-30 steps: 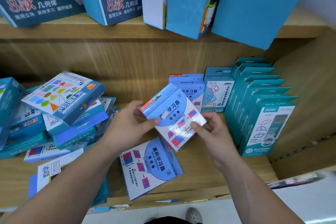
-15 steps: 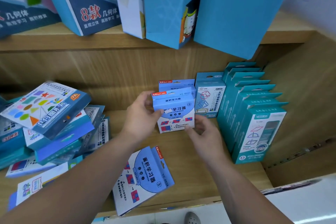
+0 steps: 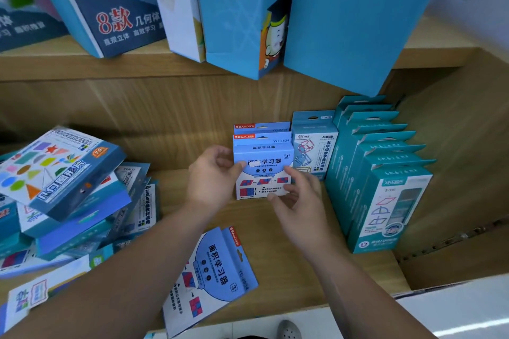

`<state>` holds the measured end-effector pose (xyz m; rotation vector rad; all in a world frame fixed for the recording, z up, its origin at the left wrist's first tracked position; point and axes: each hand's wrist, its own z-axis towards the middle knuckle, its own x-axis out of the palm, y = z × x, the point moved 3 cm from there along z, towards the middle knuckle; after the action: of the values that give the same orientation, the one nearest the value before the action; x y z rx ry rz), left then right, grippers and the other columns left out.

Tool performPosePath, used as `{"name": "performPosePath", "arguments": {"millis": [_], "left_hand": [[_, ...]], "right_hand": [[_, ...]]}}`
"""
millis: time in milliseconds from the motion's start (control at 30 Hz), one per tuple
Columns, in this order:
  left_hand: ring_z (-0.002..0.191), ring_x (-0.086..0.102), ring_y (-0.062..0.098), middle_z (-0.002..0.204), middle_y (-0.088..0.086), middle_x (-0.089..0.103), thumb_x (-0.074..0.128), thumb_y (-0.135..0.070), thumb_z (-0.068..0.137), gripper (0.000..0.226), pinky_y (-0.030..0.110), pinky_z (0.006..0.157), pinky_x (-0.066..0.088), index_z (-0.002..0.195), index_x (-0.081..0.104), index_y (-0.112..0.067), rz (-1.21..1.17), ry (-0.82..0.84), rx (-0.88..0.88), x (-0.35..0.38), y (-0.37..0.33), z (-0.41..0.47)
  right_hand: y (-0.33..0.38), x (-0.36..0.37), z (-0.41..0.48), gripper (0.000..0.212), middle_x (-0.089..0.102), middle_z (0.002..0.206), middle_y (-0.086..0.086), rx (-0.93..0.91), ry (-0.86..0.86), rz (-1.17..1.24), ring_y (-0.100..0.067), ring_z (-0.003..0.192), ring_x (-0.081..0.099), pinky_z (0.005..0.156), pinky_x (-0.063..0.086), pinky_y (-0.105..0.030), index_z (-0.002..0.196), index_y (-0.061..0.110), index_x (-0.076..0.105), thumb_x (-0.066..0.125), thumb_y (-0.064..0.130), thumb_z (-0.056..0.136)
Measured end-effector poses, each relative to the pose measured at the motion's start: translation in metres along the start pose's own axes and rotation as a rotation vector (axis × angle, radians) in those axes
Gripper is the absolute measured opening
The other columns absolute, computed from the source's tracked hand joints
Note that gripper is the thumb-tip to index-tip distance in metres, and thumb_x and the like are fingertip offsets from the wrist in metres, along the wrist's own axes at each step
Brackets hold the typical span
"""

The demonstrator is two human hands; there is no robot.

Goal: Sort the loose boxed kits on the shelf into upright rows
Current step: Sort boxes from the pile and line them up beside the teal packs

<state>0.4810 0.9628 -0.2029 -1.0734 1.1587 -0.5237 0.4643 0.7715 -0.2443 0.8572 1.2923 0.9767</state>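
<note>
**Heap of loose kits**: tumbled and mostly flat, at 9 o'clock of the work point and well apart from it.

**Left hand**: pinches the left edge of the held kit, thumb on the front face, fingers curled behind.

**Held kit:** upright, long axis vertical, hang-tab at 12 o'clock, printed face toward the camera. Its base is at the shelf, but contact cannot be confirmed. It stands just in front of a twin kit.

**Flat kit**: same print, face up, at 6 o'clock of the left hand. Its long axis runs 1 to 7 o'clock, tab toward 1.

**Right hand**: fingers loosely spread, tips touching the held kit's lower right corner, gripping nothing.

**Cube-frame kit** and **teal row**: upright at 3 o'clock.

**Judgement:** the held kit needs only seating square against its twin. The flat kit is the likely next pick. The left hand is slightly nearer, and the tab must swing up to 12 o'clock.
</note>
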Motion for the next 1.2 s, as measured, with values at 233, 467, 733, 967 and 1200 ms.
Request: {"name": "performPosePath", "arguments": {"millis": [233, 467, 733, 967, 1200], "left_hand": [[0.072, 0.061, -0.007, 0.082, -0.016, 0.062, 0.075, -0.026, 0.087, 0.024, 0.01, 0.05, 0.045, 0.106, 0.061, -0.022, -0.005, 0.016, 0.019, 0.002, -0.002, 0.001], [0.096, 0.064, 0.008, 0.104, -0.011, 0.063, 0.076, -0.035, 0.085, 0.047, 0.023, 0.07, 0.051, 0.126, 0.058, -0.024, 0.101, 0.122, -0.004, -0.02, 0.003, -0.013], [0.109, 0.06, 0.008, 0.122, -0.012, 0.06, 0.081, -0.065, 0.062, 0.072, 0.032, 0.091, 0.053, 0.121, 0.059, -0.031, 0.813, 0.722, -0.002, -0.068, 0.015, -0.057], [0.081, 0.067, 0.007, 0.094, -0.008, 0.067, 0.088, -0.051, 0.06, 0.049, 0.033, 0.073, 0.06, 0.092, 0.062, -0.026, 0.93, 0.784, 0.0, -0.063, 0.029, -0.064], [0.084, 0.067, 0.01, 0.097, -0.007, 0.067, 0.089, -0.045, 0.063, 0.05, 0.038, 0.075, 0.059, 0.098, 0.06, -0.024, 0.728, 0.66, -0.041, -0.059, 0.034, -0.054]], "right_hand": [[0.0, -0.003, 0.002, 0.059, 0.037, 0.136, 0.008, 0.035, 0.034, 0.002, 0.003, 0.114, 0.054, 0.085, 0.044, -0.007, 0.137, 0.036, 0.048, 0.076, 0.022, 0.087], [0.002, -0.01, -0.01, 0.054, 0.041, 0.132, 0.005, 0.011, -0.005, -0.073, -0.003, 0.11, 0.056, 0.096, 0.048, -0.023, 0.136, 0.031, 0.052, 0.075, 0.024, 0.087], [0.01, 0.022, -0.042, 0.091, 0.058, 0.113, 0.013, 0.132, 0.552, -0.326, 0.0, 0.1, 0.059, 0.084, 0.052, -0.023, 0.125, 0.028, 0.065, 0.078, 0.078, 0.05], [0.013, 0.037, -0.058, 0.104, 0.041, 0.113, 0.012, -0.077, 0.656, -0.622, -0.01, 0.112, 0.035, 0.098, 0.039, -0.028, 0.136, 0.041, 0.055, 0.072, 0.084, 0.043], [0.008, 0.03, -0.056, 0.072, 0.044, 0.112, 0.011, -0.025, 0.497, -0.532, -0.01, 0.115, 0.041, 0.099, 0.04, -0.027, 0.131, 0.043, 0.06, 0.075, 0.07, 0.066]]}}
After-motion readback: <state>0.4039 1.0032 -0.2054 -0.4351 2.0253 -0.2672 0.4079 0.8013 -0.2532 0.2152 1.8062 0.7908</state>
